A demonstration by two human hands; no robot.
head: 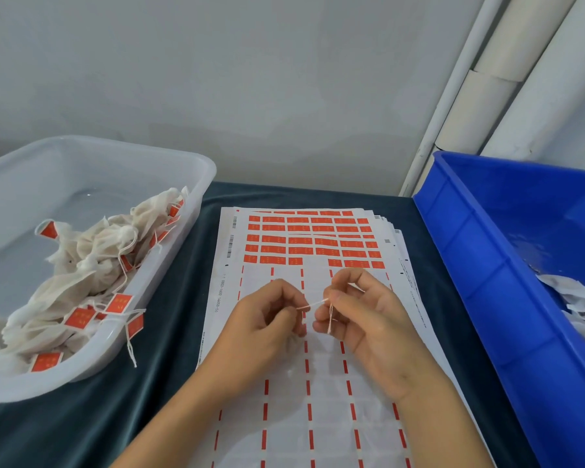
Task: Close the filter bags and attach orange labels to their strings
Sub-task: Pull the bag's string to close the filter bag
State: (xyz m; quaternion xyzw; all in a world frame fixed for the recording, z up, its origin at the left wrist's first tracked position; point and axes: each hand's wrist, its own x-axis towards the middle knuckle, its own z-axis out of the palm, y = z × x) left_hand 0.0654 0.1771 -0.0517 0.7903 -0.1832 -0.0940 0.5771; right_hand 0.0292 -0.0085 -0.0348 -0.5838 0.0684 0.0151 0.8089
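Filter bags (92, 265), labelled, fill the clear tub (196, 184) left on the bench (169, 298). Label sheets (318, 383) lie centre. Both hands, left (267, 319) and right (362, 312), pinch a taut string (313, 304). Risk: overpulling snaps it, or loose fingers drop it.

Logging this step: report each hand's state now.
Left hand: pinches the string.
Right hand: pinches the same string's other end.
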